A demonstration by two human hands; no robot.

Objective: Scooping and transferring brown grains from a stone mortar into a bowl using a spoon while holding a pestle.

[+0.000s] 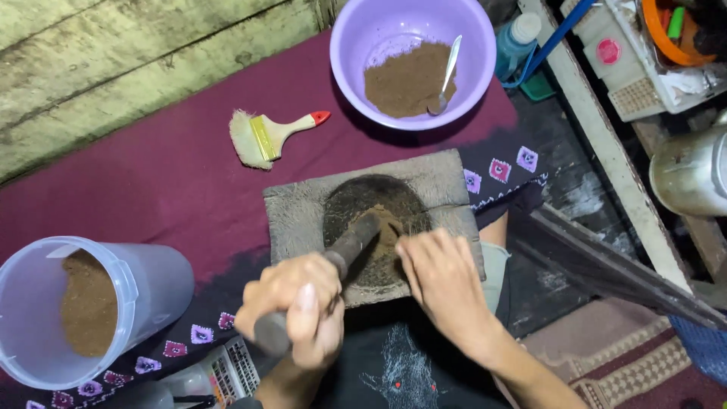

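My left hand [297,307] grips the near end of a dark stone pestle [352,244], whose tip rests in brown powder inside the round hollow of a square stone mortar [299,208]. My right hand [443,282] lies on the mortar's near right edge, fingers bent at the rim of the hollow, holding nothing that I can see. The mortar sits on a dark red cloth [166,182] in front of me.
A purple bowl [356,45] with brown powder and a metal spoon [447,72] stands behind the mortar. A paintbrush [265,136] with a red-tipped handle lies to the left. A clear plastic tub [144,284] with powder lies tipped at near left. Shelves and a metal pot [689,170] crowd the right.
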